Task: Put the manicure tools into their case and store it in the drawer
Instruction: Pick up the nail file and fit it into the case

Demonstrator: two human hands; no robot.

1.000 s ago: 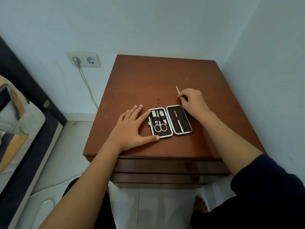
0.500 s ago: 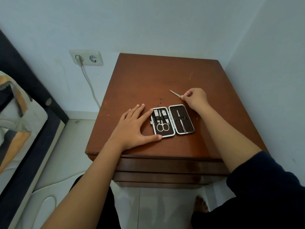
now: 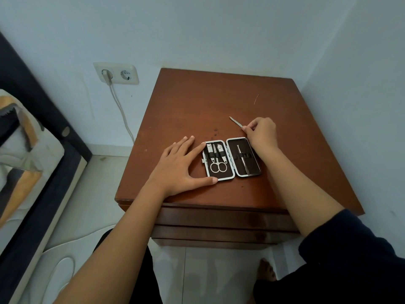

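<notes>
Your right hand (image 3: 262, 132) pinches a thin metal tool (image 3: 236, 122) just beyond the open case (image 3: 232, 157), which your flat, open left hand (image 3: 183, 164) steadies on the nightstand (image 3: 197, 106). Slide it carelessly under the elastic band and it could snag or nudge the neighbouring tweezers (image 3: 243, 160) loose. Your fingers hide the tool's near end, and I cannot tell which drawer front opens.

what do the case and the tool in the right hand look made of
Case: dark brown lining, probably leatherette or fabric, inside a shiny silvery rim, likely metal. Tool in the right hand: thin, pale and glinting, probably polished steel.
</notes>
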